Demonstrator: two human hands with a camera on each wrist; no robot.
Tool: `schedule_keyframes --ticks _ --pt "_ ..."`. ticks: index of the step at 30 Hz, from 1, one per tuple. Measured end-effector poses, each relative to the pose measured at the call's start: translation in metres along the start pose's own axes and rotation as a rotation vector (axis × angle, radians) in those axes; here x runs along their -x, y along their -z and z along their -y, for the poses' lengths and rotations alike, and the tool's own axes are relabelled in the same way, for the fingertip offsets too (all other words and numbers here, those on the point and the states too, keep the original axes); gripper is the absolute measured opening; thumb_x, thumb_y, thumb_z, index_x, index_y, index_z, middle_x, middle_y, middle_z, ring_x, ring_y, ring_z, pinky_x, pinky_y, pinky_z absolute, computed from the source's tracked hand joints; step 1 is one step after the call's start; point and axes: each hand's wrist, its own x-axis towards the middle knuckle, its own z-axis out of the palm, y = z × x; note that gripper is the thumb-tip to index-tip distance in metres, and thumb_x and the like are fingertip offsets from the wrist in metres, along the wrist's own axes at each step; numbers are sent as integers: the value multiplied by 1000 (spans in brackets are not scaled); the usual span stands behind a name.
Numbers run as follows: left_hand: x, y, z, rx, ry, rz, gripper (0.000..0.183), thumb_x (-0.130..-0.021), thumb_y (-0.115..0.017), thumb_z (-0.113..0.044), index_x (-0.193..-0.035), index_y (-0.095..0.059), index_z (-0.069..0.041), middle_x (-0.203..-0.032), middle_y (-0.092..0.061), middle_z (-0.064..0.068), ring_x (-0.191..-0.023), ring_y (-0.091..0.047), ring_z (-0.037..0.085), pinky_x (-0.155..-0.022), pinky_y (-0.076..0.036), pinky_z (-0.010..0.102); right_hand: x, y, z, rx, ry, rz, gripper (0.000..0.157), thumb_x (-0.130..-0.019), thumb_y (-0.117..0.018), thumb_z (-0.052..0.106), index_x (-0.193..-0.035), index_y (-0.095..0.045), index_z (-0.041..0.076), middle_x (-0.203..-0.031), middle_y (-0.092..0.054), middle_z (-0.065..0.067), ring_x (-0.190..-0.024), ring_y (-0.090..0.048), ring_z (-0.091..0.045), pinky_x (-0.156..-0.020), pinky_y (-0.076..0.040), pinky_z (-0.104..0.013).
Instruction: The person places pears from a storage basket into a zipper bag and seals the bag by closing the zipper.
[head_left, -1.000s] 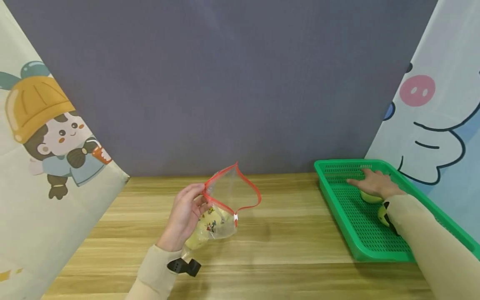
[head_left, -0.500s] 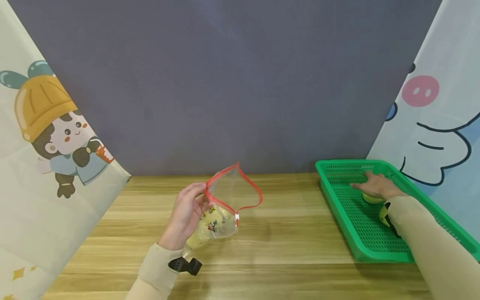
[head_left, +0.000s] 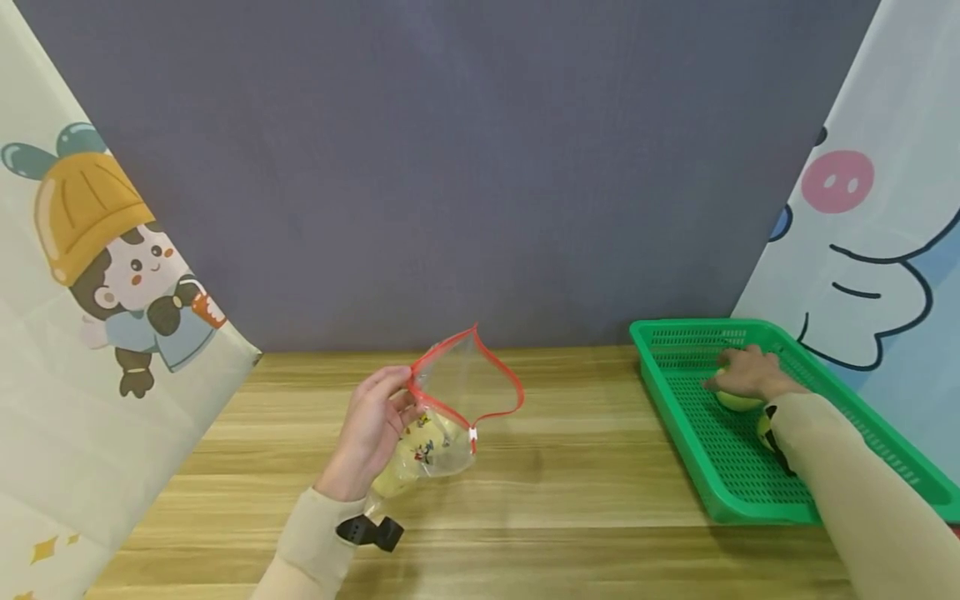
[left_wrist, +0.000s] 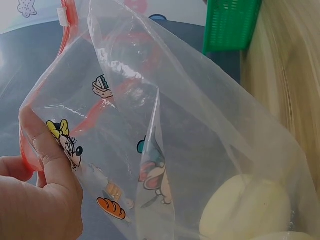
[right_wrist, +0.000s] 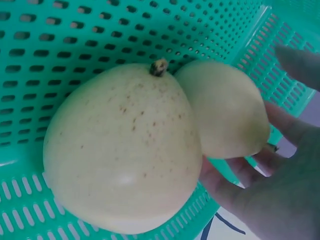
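Observation:
My left hand (head_left: 375, 421) pinches the red-edged rim of a clear zip bag (head_left: 457, 454) with cartoon prints, its mouth spread wide. A white slider (head_left: 472, 434) sits at one end of the zip. Pale yellow fruit (left_wrist: 247, 207) shows inside the bag's lower part. Over in the green plastic basket (head_left: 678, 442), my right hand (head_left: 750, 372) curls its fingers round a pale yellow-green fruit (right_wrist: 225, 110); the thumb stands apart from its skin in the right wrist view. A larger speckled fruit (right_wrist: 122, 150) with a stubby stem lies beside it, partly hidden by my wrist in the head view.
The wooden table (head_left: 555, 492) spans the room between bag and basket. A dark grey panel (head_left: 480, 167) rises behind, and printed cartoon sheets flank both sides. The basket's raised rim (head_left: 675, 433) surrounds the fruit.
My right hand has lowered and curled its fingers over the farther fruit, which has shifted slightly left. My left hand and the bag have stayed nearly still.

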Motion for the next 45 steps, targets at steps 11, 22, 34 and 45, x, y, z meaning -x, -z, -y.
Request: schedule_keyframes --ticks 11,22,34,45 --pt "-7 -4 2 -8 -10 -18 19 -103 -54 -8 -91 -69 -11 -82 -64 2 -66 -61 12 -61 -57 22 -17 3 -2 -50 96 55 63 -94 -68 34 -130 -53 -16 -133 -47 -44 -118 -43 -66 -91 -43 -75" --pt "-14 -7 5 -5 -16 -30 18 -103 -55 -8 -91 -69 -10 -82 -65 2 -65 -62 13 -60 -57 23 -31 -4 -3 -159 121 139 70 -94 -69 32 -139 -44 -16 -141 -34 -48 -124 -35 -68 -90 -46 -70" --pt "-21 -13 9 5 -38 -36 18 -102 -55 -8 -91 -70 -11 -81 -64 2 -66 -62 12 -61 -57 22 -56 -8 0 -162 125 136 73 -91 -74 39 -134 -48 -14 -138 -38 -46 -120 -43 -64 -85 -51 -64" --pt "-33 -21 12 18 -34 -66 18 -102 -55 -8 -91 -69 -11 -80 -63 2 -66 -62 13 -61 -57 23 -83 -7 -8 -226 125 129 73 -87 -77 38 -128 -46 -14 -103 -56 -25 -83 -58 -30 -63 -53 -38"
